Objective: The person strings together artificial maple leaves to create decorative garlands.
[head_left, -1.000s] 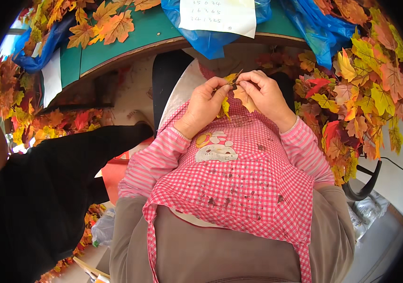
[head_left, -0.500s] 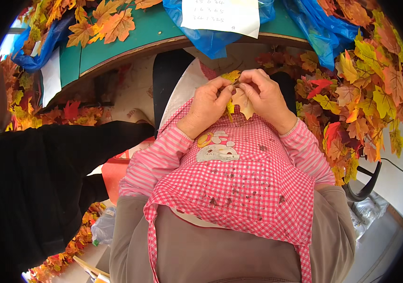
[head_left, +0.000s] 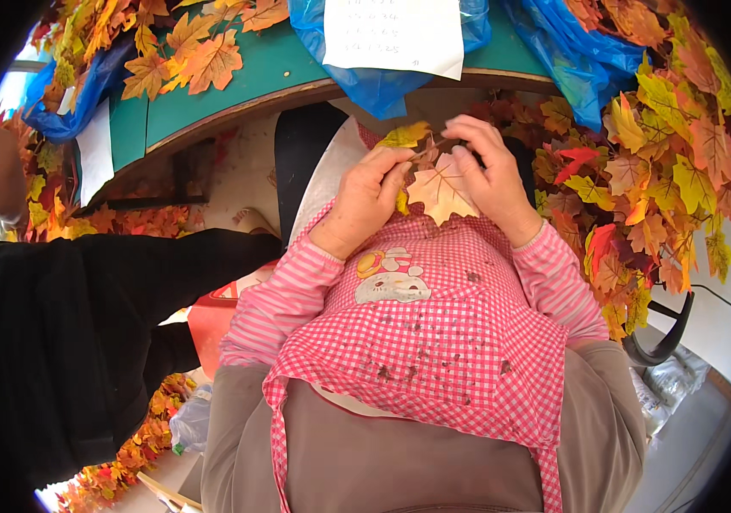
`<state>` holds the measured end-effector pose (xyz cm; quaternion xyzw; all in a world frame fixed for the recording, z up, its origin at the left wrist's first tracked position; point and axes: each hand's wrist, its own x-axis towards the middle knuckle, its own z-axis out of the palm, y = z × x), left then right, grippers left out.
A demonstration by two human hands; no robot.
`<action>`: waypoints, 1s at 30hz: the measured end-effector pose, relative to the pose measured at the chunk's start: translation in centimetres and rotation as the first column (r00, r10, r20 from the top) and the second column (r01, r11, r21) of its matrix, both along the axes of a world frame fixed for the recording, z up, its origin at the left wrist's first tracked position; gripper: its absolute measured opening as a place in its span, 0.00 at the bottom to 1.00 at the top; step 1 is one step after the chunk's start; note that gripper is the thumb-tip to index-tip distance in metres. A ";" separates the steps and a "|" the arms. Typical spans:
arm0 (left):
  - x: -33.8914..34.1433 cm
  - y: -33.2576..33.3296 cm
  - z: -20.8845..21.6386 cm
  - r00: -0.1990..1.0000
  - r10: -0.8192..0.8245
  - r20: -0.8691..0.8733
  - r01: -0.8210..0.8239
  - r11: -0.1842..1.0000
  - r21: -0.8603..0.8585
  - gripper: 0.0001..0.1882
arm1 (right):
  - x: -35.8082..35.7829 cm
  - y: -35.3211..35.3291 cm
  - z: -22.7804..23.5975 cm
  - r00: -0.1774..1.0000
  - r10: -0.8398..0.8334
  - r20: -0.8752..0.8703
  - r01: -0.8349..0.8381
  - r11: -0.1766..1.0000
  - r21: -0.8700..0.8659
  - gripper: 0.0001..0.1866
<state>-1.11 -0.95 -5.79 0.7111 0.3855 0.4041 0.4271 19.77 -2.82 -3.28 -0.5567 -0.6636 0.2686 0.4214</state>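
Note:
Above my lap, my left hand (head_left: 362,201) is closed in a pinch on the thin stem of an artificial maple leaf sprig. A pale orange-tan maple leaf (head_left: 441,190) spreads between my hands, its tip pointing down toward my apron. Beside the left fingertips, a yellow leaf (head_left: 404,135) sticks out on the far side. My right hand (head_left: 494,179) is curled at the stem, thumb and fingers close together by the pale leaf's upper right edge. The exact grip points on the stem are too small to make out.
Ahead is a green table (head_left: 212,107) with blue plastic bags (head_left: 383,92), a written paper sheet (head_left: 395,38) and orange leaves (head_left: 212,60). Thick leaf garlands (head_left: 639,188) hang at right. A person's black-clothed arm (head_left: 169,265) is close on the left. A chair armrest (head_left: 665,338) stands at right.
My hands have moved apart, the right one rising slightly and opening its fingers a little. The pale leaf, mostly covered before, now shows almost whole between them.

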 end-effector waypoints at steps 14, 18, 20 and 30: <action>2.3 1.5 6.0 0.885 0.123 -0.450 0.054 0.931 0.361 0.08 | -0.1 2.0 2.2 0.964 0.178 0.196 -0.206 0.969 0.134 0.05; 2.4 0.1 4.5 0.943 0.055 -0.329 0.021 0.974 0.224 0.08 | -0.1 0.5 2.7 0.980 0.188 0.071 -0.184 0.982 -0.051 0.13; 2.4 -0.1 4.5 0.959 0.063 -0.276 0.023 0.954 0.297 0.09 | -0.3 0.2 3.0 0.978 0.209 -0.018 -0.209 0.970 -0.122 0.14; 2.3 0.1 4.5 0.985 -0.110 -0.130 0.131 0.976 0.171 0.08 | 2.1 1.4 3.1 0.872 0.470 0.134 -0.424 0.864 -0.273 0.14</action>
